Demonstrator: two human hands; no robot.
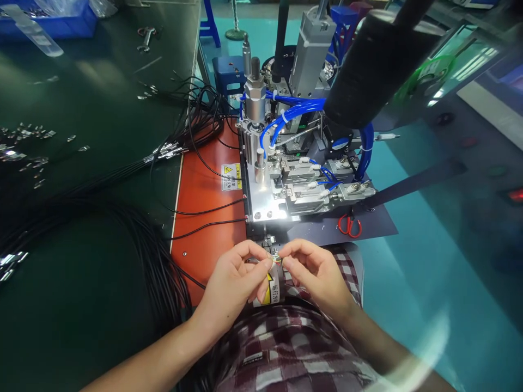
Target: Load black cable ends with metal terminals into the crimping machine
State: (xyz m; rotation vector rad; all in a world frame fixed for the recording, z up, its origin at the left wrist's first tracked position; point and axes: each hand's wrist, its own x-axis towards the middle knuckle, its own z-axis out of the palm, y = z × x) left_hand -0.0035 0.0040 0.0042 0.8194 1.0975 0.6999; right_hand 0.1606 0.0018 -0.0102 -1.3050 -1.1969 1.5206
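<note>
In front of my lap, my left hand (241,275) is closed in a pinch. A black cable (192,279) runs from the bundle at the left toward this hand and passes out of sight behind it. Opposite it, my right hand (312,272) pinches too, its fingertips almost meeting the left ones. Between them show thin coloured wires (277,259), with hints of green and red and a small shiny bit; the detail is too small to make out. Just beyond the fingertips stands the machine's metal front plate (267,209). A yellow-and-white label (273,291) shows below the hands.
A machine with cylinders and blue air hoses (302,108) stands ahead on an orange base (208,190). Black cable bundles (143,245) and loose metal connectors (24,144) lie on the dark table (81,326). Red-handled scissors (350,226) rest at the right; a black cylinder (368,65) hangs above.
</note>
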